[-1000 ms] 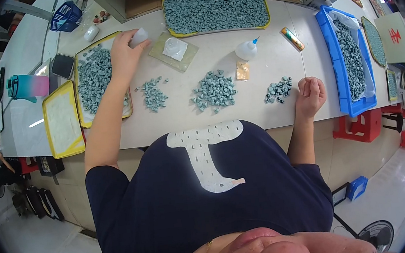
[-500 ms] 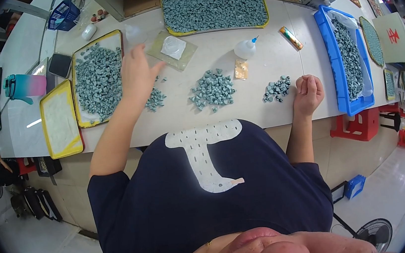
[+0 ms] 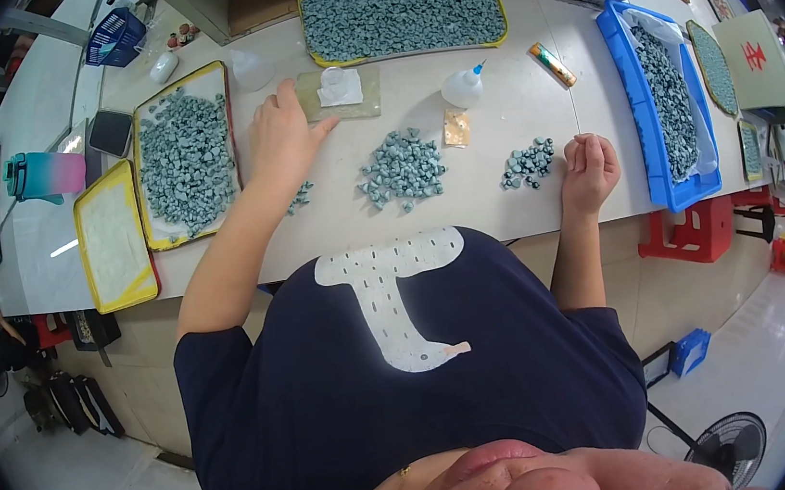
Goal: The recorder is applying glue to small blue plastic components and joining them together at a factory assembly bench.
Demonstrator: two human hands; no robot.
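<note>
My left hand is at the left edge of a flat greenish pad, its thumb and fingers spread apart and appearing to touch it. On the pad lie a white paper piece and a small clear round thing. A few grey-green stones show beside my left wrist, partly hidden by it. My right hand rests on the table with curled fingers; what they hold, if anything, is hidden. Left of it sits a small group of darker, shiny stones. A bigger pile of grey-green stones lies mid-table.
A white squeeze bottle stands behind a tan card. Stone-filled trays stand at the back and left; a blue bin is at right. A green-orange tube lies near the back.
The greenish pad has turned from slanted to nearly square with the table. My left hand has shifted slightly toward it; my right hand stays curled in about the same place.
</note>
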